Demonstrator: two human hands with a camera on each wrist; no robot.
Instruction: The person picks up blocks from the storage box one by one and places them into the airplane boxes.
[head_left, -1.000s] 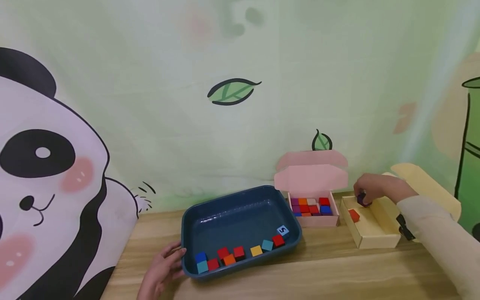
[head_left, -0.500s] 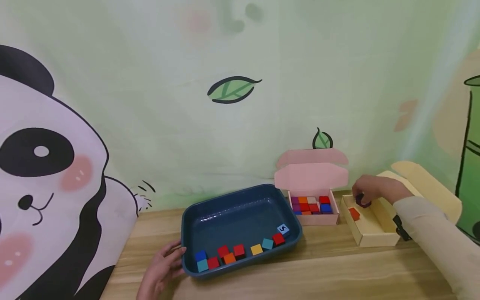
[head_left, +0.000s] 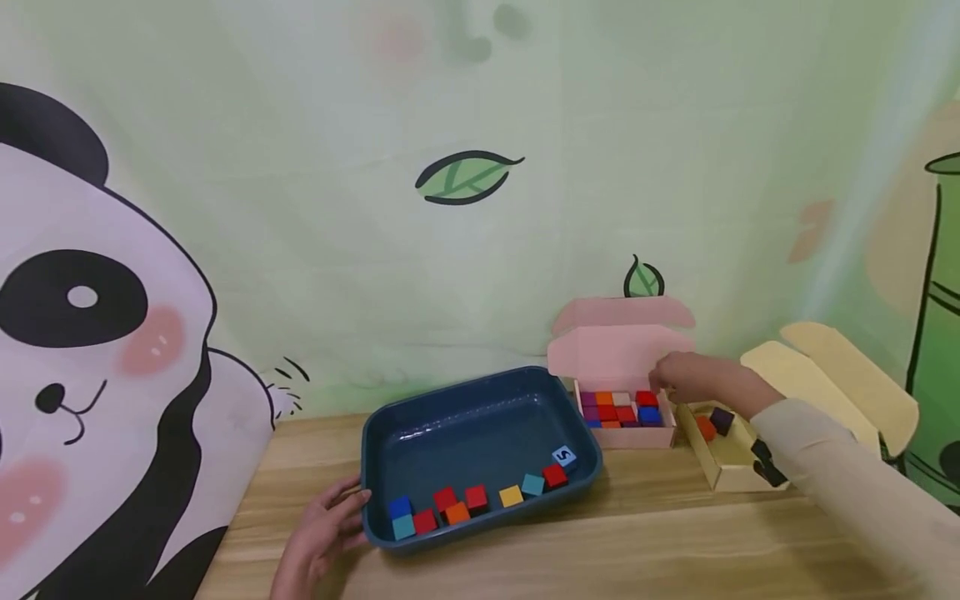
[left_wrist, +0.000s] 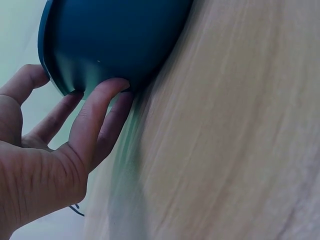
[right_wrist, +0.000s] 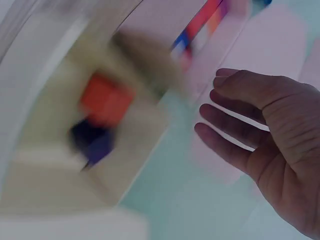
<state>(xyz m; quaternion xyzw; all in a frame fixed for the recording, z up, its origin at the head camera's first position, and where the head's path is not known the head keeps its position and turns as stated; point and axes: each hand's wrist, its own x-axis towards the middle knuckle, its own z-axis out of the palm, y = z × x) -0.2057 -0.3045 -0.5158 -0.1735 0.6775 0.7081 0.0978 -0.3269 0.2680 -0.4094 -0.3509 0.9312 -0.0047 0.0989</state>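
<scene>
My left hand [head_left: 322, 525] rests its fingertips against the left end of a dark blue tray [head_left: 480, 450]; in the left wrist view its spread fingers [left_wrist: 82, 117] touch the outer wall. My right hand [head_left: 678, 375], empty with loosely bent fingers, hovers at the right side of a pink box [head_left: 637, 437] filled with rows of coloured cubes. Beside it, partly behind the right forearm, is a cream box [head_left: 738, 481]. Inside lie a dark purple block [head_left: 722, 420] and an orange-red block [head_left: 705, 428], close together and blurred in the right wrist view.
Along the tray's near side sit several cubes, among them a yellow cube [head_left: 511, 497] and a light blue cube [head_left: 564, 456] with a dark mark. Both boxes have raised lids, the cream lid [head_left: 840, 383] leaning right. Behind the wooden table [head_left: 570, 550] hangs a printed cloth [head_left: 337, 275].
My right hand has let go of the dark purple block inside the cream box, beside the orange-red one, and moved left toward the pink box. My left hand has stayed at the tray.
</scene>
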